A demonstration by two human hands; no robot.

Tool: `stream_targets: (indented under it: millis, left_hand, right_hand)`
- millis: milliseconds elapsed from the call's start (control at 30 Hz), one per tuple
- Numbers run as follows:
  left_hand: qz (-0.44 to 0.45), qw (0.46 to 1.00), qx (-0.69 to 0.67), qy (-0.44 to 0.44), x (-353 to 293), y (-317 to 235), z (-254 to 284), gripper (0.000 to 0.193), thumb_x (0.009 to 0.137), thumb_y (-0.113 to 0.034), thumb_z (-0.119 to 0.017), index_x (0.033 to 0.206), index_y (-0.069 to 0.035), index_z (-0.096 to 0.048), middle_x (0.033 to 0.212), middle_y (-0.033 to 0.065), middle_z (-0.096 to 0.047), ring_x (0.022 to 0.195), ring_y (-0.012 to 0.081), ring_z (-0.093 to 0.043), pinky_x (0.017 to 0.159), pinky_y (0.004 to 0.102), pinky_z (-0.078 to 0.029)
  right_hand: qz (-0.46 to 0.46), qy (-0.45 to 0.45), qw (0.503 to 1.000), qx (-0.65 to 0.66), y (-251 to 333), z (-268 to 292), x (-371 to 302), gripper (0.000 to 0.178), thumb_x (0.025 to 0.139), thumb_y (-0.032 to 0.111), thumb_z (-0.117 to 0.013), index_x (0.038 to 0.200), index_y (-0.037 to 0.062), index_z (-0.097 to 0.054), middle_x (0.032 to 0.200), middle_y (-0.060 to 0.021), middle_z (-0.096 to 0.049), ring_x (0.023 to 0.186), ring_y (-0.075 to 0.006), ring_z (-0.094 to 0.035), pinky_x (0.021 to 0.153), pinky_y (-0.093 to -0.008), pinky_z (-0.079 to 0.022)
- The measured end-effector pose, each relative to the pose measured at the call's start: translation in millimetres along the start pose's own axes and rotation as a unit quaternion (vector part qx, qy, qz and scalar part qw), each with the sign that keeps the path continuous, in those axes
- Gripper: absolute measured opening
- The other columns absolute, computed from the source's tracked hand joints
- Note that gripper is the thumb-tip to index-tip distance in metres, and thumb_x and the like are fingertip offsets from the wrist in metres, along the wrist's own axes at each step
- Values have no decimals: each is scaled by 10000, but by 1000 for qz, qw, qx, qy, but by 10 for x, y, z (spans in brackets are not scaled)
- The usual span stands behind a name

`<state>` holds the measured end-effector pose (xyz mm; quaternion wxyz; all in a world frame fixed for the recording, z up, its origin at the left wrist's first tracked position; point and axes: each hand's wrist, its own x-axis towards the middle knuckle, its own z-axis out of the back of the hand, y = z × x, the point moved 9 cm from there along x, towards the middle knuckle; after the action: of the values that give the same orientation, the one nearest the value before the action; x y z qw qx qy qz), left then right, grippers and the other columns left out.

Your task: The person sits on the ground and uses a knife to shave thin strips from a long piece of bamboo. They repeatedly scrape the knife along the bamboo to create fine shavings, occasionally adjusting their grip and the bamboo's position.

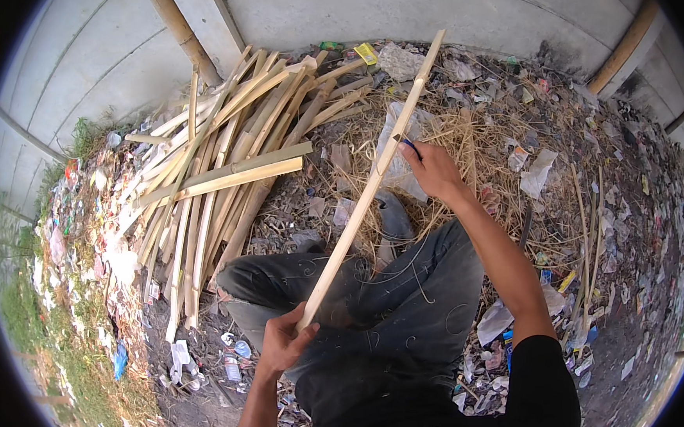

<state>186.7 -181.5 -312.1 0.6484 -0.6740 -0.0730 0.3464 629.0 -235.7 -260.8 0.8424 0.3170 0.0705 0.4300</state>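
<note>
A long pale split-bamboo strip (362,208) slants across my lap, its far end raised over the littered ground. My left hand (285,341) is closed around its near end, thumb along the top. Farther up, my right hand (432,170) is closed on a knife (409,147) with a dark blue handle. Its blade meets the strip's right edge; most of the blade is hard to make out. Thin curled shavings (424,281) lie on my dark trousers (398,319).
A heap of split bamboo strips (228,159) lies to the left, near a concrete wall (370,15) with bamboo poles (178,19) against it. Straw-like shavings (471,155) and scattered plastic litter (536,174) cover the ground ahead and right. Green plants (27,312) grow at far left.
</note>
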Motion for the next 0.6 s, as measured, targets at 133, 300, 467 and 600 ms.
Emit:
stream_targets:
  millis: [133, 300, 467, 600]
  left_hand:
    - [-16, 999, 18, -31, 9, 52, 156, 490, 947, -84, -777, 1360, 136, -631, 878, -61, -581, 719, 10, -472, 592, 218, -375]
    - [42, 999, 17, 7, -312, 438, 456, 526, 941, -37, -787, 1381, 177, -593, 1143, 80, -713, 1003, 84, -625, 881, 240, -516]
    - [31, 995, 88, 24, -622, 747, 746, 507, 914, -21, -798, 1354, 161, -628, 1095, 96, -741, 949, 101, -657, 849, 251, -529]
    - [56, 997, -11, 60, -624, 695, 603, 486, 934, -52, -773, 1374, 112, -646, 926, 7, -690, 800, 58, -582, 688, 243, -475]
  right_hand:
    - [116, 107, 987, -14, 621, -381, -504, 567, 1100, 534, -467, 955, 30, -682, 666, -233, -646, 670, -477, -656, 663, -567, -506]
    - [1, -42, 999, -22, -261, 303, 151, 593, 1090, 573, -479, 969, 32, -689, 728, -219, -669, 707, -474, -649, 685, -560, -497]
    - [-138, -183, 973, -13, -1598, 1141, 399, 629, 1098, 570, -474, 1114, -1, -737, 845, -230, -683, 817, -390, -657, 812, -495, -494]
    - [-144, -204, 967, 58, -1624, 1134, 224, 633, 1097, 562, -486, 1106, -22, -731, 832, -212, -670, 798, -343, -635, 801, -468, -491]
